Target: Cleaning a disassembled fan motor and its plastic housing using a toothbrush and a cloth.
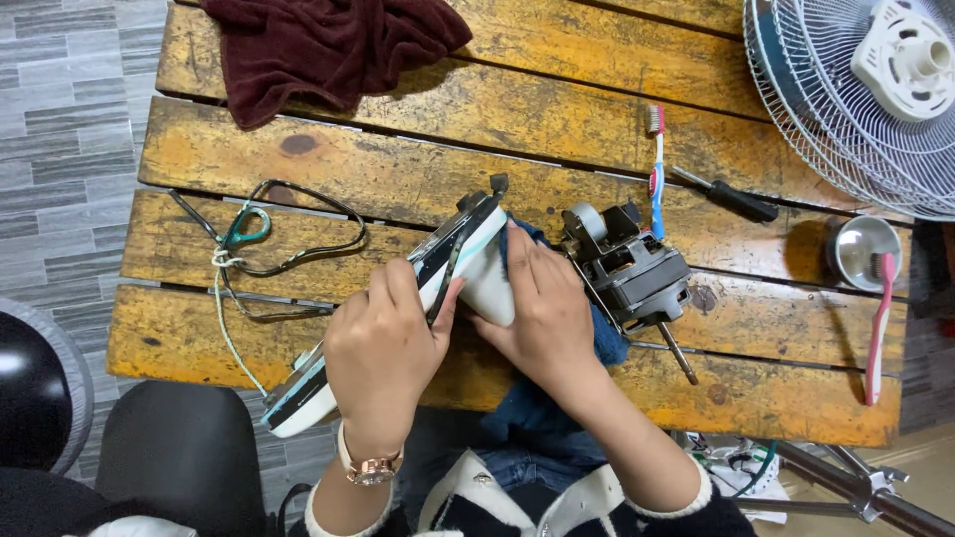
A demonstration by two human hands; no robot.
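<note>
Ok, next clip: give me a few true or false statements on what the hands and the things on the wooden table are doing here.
1. The left hand grips the long white housing. True.
2. The right hand presses a blue cloth against the housing. True.
3. The maroon towel lies under the fan motor. False: it lies at the table's far edge, apart from the motor.
4. The black-handled screwdriver is in the right hand. False: it lies on the table near the fan grille.
5. A pink toothbrush rests with its head on the small metal bowl. True.
</note>
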